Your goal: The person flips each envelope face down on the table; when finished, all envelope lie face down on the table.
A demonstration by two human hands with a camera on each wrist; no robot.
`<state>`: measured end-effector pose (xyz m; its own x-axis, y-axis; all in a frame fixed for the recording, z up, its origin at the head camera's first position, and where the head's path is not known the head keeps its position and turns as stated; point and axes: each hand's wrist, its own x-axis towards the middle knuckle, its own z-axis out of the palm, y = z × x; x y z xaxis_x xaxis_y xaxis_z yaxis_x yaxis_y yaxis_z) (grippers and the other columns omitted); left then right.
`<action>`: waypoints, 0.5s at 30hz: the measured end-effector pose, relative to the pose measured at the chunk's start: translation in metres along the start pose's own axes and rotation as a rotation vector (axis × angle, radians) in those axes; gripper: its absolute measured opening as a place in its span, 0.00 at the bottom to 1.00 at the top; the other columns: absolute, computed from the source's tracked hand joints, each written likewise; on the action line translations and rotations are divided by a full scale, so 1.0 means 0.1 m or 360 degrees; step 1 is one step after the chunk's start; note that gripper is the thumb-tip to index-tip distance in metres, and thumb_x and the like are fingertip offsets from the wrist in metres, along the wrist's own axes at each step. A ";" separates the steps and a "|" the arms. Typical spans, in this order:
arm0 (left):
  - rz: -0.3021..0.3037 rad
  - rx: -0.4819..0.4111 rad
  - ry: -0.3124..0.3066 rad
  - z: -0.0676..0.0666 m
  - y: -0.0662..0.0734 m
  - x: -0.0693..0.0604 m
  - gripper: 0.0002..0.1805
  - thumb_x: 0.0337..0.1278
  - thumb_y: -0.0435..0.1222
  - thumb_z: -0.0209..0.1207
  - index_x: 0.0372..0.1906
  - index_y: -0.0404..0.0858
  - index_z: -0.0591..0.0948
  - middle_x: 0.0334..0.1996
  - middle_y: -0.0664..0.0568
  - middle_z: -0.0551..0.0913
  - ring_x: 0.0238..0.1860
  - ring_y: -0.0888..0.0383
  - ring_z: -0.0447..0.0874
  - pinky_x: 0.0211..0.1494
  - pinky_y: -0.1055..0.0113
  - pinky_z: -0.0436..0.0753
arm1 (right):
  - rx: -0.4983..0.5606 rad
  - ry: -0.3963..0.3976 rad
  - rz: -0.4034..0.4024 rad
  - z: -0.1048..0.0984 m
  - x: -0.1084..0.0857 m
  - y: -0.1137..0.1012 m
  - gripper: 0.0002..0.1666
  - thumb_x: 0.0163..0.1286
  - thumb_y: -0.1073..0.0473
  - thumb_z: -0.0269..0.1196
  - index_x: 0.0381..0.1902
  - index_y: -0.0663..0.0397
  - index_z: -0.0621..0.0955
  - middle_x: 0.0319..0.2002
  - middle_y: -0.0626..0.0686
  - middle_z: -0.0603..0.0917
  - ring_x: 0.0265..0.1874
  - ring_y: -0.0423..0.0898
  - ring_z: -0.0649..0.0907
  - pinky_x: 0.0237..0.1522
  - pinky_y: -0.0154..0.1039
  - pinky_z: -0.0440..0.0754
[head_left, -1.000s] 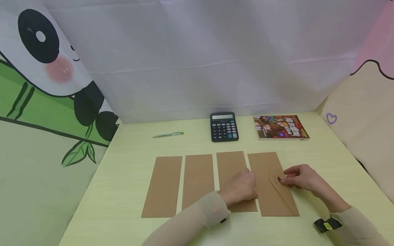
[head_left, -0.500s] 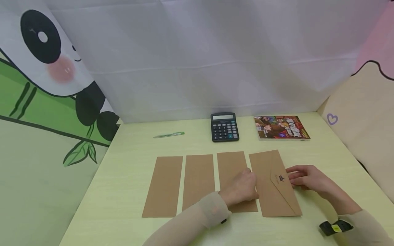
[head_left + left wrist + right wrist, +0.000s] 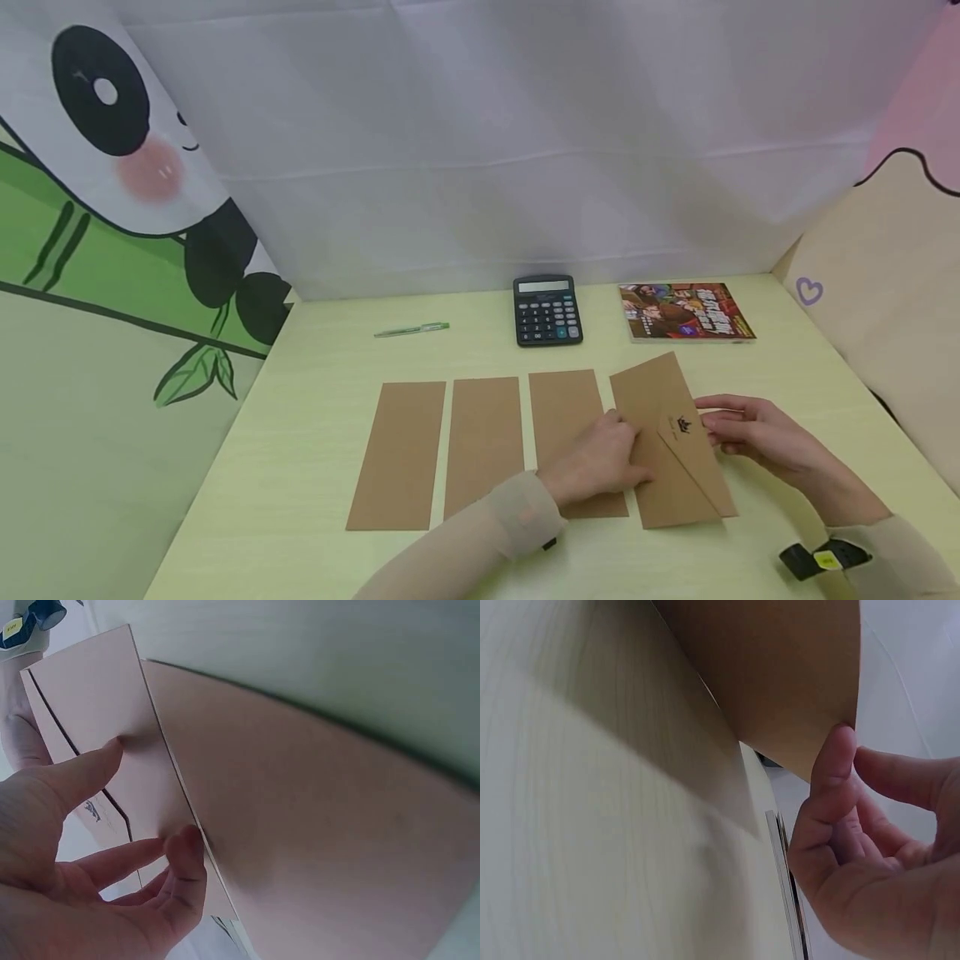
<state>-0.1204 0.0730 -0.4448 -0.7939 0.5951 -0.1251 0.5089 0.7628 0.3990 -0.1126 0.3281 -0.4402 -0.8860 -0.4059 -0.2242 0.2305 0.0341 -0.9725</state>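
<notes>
A brown kraft envelope [image 3: 671, 467], with a pointed flap and a small dark crown print, lies rightmost in a row of envelopes. Its right side is raised off the table and the paper bows. At that right edge my right hand [image 3: 761, 437] pinches the paper between thumb and fingertip, seen closely in the right wrist view, where the envelope's underside [image 3: 780, 667] shows. My left hand [image 3: 600, 462] touches the same envelope near its left edge with thumb and fingertips. In the left wrist view these fingers [image 3: 82, 776] are spread and slightly bent against the paper.
More brown envelopes lie flat to the left: one partly under my left hand [image 3: 566, 400], one in the middle [image 3: 483, 433], one at far left [image 3: 395, 454]. Behind them are a green pen [image 3: 411, 329], a black calculator [image 3: 547, 310] and a colourful book [image 3: 686, 312].
The right envelope's right side has risen and its top has tilted. My right hand has shifted slightly right, pinching its edge. My left hand has slid right from the neighbouring envelope onto this one.
</notes>
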 end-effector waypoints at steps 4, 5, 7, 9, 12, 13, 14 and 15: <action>0.0041 -0.0006 0.0030 0.01 0.01 0.00 0.33 0.51 0.55 0.65 0.60 0.42 0.76 0.48 0.56 0.75 0.45 0.65 0.72 0.48 0.76 0.72 | 0.0072 -0.0100 -0.0054 0.03 0.02 0.00 0.17 0.74 0.67 0.51 0.56 0.52 0.77 0.44 0.54 0.84 0.35 0.43 0.82 0.35 0.35 0.79; 0.0047 -0.0009 0.0036 0.01 0.01 0.00 0.34 0.51 0.55 0.65 0.61 0.42 0.75 0.51 0.56 0.75 0.48 0.64 0.73 0.51 0.75 0.71 | 0.0082 -0.0137 -0.0074 0.03 0.02 0.01 0.17 0.74 0.68 0.50 0.57 0.53 0.77 0.45 0.54 0.84 0.36 0.43 0.82 0.36 0.36 0.79; 0.0060 -0.0031 0.0050 0.01 0.02 0.00 0.36 0.51 0.55 0.65 0.63 0.43 0.74 0.53 0.56 0.75 0.50 0.64 0.73 0.52 0.75 0.71 | 0.0090 -0.0195 -0.0085 0.04 0.03 0.03 0.19 0.74 0.69 0.49 0.59 0.56 0.74 0.48 0.55 0.83 0.39 0.44 0.82 0.38 0.37 0.79; 0.0073 -0.0073 0.0063 0.01 0.02 0.01 0.37 0.51 0.55 0.66 0.64 0.42 0.72 0.54 0.56 0.76 0.52 0.64 0.73 0.53 0.75 0.70 | 0.0089 -0.0252 -0.0075 0.04 0.05 0.05 0.20 0.74 0.69 0.49 0.63 0.62 0.70 0.50 0.55 0.82 0.43 0.46 0.82 0.41 0.40 0.79; 0.0067 -0.0162 0.0068 -0.01 0.04 0.02 0.39 0.50 0.53 0.67 0.66 0.43 0.70 0.55 0.57 0.76 0.52 0.65 0.72 0.53 0.75 0.70 | 0.0068 -0.0332 -0.0056 0.06 0.07 0.09 0.27 0.74 0.68 0.50 0.67 0.74 0.59 0.53 0.56 0.80 0.50 0.48 0.80 0.46 0.43 0.78; 0.0067 -0.0185 0.0067 -0.01 0.04 0.02 0.39 0.50 0.53 0.67 0.67 0.43 0.70 0.55 0.57 0.75 0.52 0.65 0.72 0.54 0.75 0.69 | 0.0066 -0.0363 -0.0056 0.06 0.07 0.10 0.29 0.74 0.68 0.49 0.67 0.77 0.55 0.55 0.56 0.79 0.51 0.48 0.79 0.48 0.43 0.78; 0.0063 -0.0204 0.0064 -0.02 0.04 0.02 0.40 0.50 0.53 0.67 0.68 0.43 0.69 0.57 0.57 0.75 0.54 0.65 0.72 0.55 0.75 0.69 | 0.0069 -0.0390 -0.0048 0.07 0.08 0.11 0.31 0.74 0.68 0.49 0.68 0.77 0.53 0.56 0.56 0.78 0.53 0.48 0.79 0.49 0.43 0.77; 0.0061 -0.0217 0.0061 -0.02 0.04 0.02 0.41 0.51 0.53 0.67 0.68 0.43 0.68 0.58 0.58 0.74 0.55 0.65 0.71 0.55 0.74 0.68 | 0.0078 -0.0417 -0.0041 0.07 0.09 0.12 0.31 0.75 0.67 0.49 0.68 0.77 0.52 0.57 0.56 0.78 0.54 0.47 0.78 0.50 0.43 0.76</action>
<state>-0.1204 0.0770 -0.4414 -0.7883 0.6109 -0.0736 0.4912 0.6968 0.5227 -0.1149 0.3184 -0.4533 -0.7588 -0.6290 -0.1690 0.2340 -0.0211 -0.9720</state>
